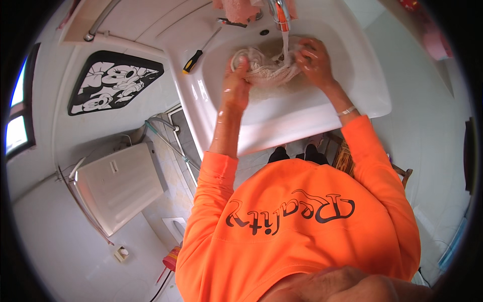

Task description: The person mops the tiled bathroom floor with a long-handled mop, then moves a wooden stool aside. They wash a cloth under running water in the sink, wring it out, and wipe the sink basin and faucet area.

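A wet, whitish cloth is stretched in a loose bundle between my hands, low over the white washbasin. My left hand grips its rolled left end, with the thumb on top. At the other end, my right hand has its fingers bent around the cloth; motion blur hides the exact grip. From the chrome faucet a stream of water falls onto the cloth, close to my right fingers. Cloudy water lies in the bowl beneath. Both hands and forearms are wet.
A screwdriver with a black and yellow handle rests on the basin's left rim. Behind it lies a small dark object, near a pink cloth. To the left are a hose and a white tank.
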A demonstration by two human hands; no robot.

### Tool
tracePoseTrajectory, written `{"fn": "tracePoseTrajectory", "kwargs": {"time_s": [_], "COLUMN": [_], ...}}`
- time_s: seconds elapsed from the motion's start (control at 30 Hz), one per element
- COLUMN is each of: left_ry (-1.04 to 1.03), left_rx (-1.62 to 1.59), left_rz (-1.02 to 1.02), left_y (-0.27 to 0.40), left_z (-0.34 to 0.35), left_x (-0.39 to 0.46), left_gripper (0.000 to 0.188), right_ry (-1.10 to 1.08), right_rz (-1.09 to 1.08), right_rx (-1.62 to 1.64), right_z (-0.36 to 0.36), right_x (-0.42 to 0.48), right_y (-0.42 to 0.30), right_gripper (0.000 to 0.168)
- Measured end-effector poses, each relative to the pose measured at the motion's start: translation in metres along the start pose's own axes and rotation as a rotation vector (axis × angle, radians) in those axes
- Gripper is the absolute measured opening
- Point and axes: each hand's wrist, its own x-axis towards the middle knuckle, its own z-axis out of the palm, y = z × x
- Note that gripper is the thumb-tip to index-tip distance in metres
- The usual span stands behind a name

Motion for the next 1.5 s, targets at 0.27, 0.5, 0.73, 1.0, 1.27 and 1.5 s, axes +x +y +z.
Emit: {"fn": "tracePoseTrajectory", "kwargs": {"time_s": [0.27, 0.5, 0.73, 1.0, 1.27, 1.5], "left_ry": [-0.254, -0.286, 0.099, -0.466, -0.382, -0.188], "left_rx": [-0.592, -0.655, 0.478, -0.591, -0.547, -0.203], "left_rz": [-0.006, 0.014, -0.312, -0.560, -0.589, -0.204], "left_y": [0.012, 0.034, 0.011, -0.033, -0.031, -0.023], "left_z": [-0.029, -0.017, -0.050, 0.003, 0.005, 0.005], "left_x": [0.003, -0.011, -0.019, -0.026, 0.009, -0.020], "left_gripper": [0.045, 0.047, 0.073, 0.087, 0.063, 0.033], "right_ry": [-0.601, -1.041, -0.624, -0.416, -0.297, -0.382], "right_rz": [0.533, 0.778, 1.014, 0.428, 0.404, 0.411], "right_rx": [0.262, 0.749, 0.358, 0.431, 0.580, 0.754], "right_z": [-0.014, 0.036, 0.031, -0.005, -0.049, -0.059], "right_x": [0.002, -0.003, -0.022, 0.013, 0.032, 0.031], "right_y": [-0.037, -0.057, -0.001, -0.084, -0.159, -0.166], "right_gripper": [0.017, 0.035, 0.031, 0.020, 0.024, 0.026]}}
